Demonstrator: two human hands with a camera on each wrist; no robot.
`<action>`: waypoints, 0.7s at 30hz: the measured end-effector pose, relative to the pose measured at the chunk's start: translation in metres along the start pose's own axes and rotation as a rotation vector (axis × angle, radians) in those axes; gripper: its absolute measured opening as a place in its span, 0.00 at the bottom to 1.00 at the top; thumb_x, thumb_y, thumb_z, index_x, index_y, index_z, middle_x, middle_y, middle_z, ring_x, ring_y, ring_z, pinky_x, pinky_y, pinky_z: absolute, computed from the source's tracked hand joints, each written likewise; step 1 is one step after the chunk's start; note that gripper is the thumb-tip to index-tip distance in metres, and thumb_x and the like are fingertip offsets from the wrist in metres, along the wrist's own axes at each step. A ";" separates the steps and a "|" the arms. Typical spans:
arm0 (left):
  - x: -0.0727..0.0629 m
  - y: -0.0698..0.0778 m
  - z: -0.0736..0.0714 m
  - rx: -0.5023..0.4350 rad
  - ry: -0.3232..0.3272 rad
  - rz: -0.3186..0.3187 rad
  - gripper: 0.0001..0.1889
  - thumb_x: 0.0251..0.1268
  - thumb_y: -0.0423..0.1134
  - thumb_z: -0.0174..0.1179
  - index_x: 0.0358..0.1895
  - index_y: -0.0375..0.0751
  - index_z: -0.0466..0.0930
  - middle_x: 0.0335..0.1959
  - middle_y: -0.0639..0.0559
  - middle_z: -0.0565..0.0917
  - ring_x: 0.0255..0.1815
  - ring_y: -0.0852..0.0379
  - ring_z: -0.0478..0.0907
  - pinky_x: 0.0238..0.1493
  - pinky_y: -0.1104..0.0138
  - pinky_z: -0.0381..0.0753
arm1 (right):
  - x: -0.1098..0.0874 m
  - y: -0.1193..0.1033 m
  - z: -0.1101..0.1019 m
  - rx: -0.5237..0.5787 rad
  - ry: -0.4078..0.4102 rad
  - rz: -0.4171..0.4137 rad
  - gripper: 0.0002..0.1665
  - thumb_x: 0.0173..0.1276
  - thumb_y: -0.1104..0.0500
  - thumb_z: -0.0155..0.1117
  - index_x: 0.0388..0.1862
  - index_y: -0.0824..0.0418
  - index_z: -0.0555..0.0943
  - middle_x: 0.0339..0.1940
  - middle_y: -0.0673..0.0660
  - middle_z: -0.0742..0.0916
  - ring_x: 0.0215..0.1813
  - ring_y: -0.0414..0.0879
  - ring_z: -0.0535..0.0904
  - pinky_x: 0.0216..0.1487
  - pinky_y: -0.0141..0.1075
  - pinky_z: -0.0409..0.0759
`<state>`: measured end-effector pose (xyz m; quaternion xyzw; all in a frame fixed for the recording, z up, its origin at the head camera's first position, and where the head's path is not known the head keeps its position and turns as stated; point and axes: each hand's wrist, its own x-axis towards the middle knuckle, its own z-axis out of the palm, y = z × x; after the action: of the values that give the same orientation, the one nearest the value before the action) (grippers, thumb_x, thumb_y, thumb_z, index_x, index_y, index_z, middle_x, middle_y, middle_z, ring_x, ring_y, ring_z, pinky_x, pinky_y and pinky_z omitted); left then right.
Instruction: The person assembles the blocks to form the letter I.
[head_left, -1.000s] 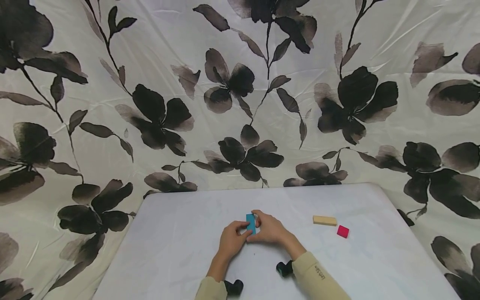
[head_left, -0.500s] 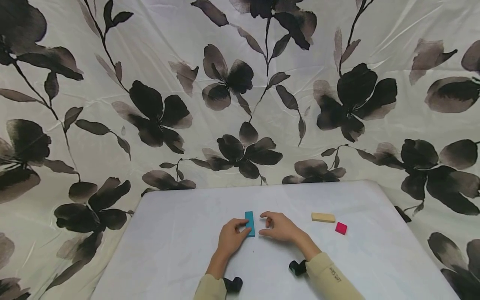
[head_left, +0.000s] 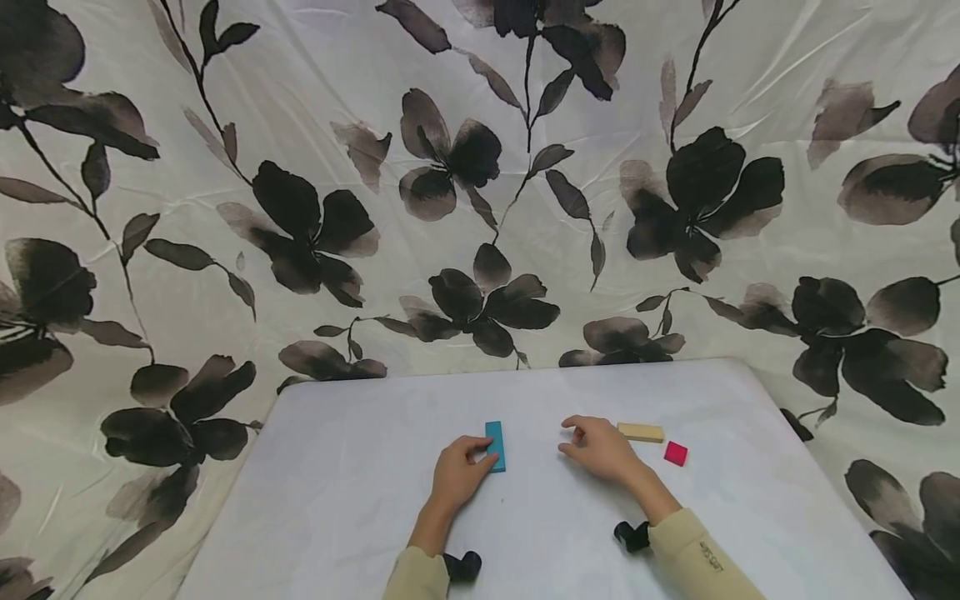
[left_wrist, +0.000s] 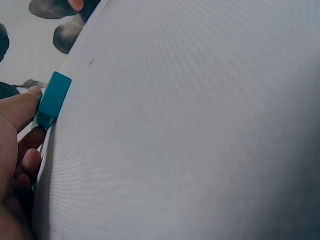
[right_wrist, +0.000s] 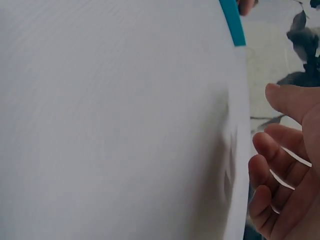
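A blue rectangular block [head_left: 496, 447] lies lengthwise on the white table, left of its middle. My left hand [head_left: 457, 472] is at its left side, thumb and forefinger on it; in the left wrist view the thumb tip meets one side of the blue block [left_wrist: 54, 97] and the forefinger comes in below. My right hand [head_left: 602, 448] is over the table to the right, fingers loosely bent, nothing held. The right wrist view has that hand's thumb [right_wrist: 290, 97] apart from the curved fingers, with the blue block [right_wrist: 233, 22] beyond. Right beside it lies a natural-wood block [head_left: 641, 432].
A red square block [head_left: 676, 453] lies just right of the wooden one. The white table [head_left: 337, 467] ends at the back against a floral curtain [head_left: 450, 208]. Black camera mounts [head_left: 462, 567] sit at both wrists.
My right hand has let go of the blue block and moved right, toward the wooden block. My left hand has stayed at the blue block, which now shows along its full length.
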<state>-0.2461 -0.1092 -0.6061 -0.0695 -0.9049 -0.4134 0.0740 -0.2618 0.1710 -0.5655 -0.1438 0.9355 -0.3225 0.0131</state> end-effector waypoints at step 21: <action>-0.001 0.001 0.000 -0.008 -0.010 -0.024 0.16 0.58 0.46 0.70 0.49 0.50 0.86 0.43 0.57 0.84 0.24 0.63 0.70 0.27 0.70 0.71 | -0.038 0.054 -0.063 -0.116 0.217 0.160 0.24 0.64 0.48 0.68 0.51 0.64 0.82 0.31 0.52 0.83 0.33 0.47 0.77 0.32 0.46 0.76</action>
<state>-0.2451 -0.1083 -0.6052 -0.0612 -0.9043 -0.4175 0.0641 -0.2465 0.2602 -0.5509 -0.0336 0.9570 -0.2793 -0.0709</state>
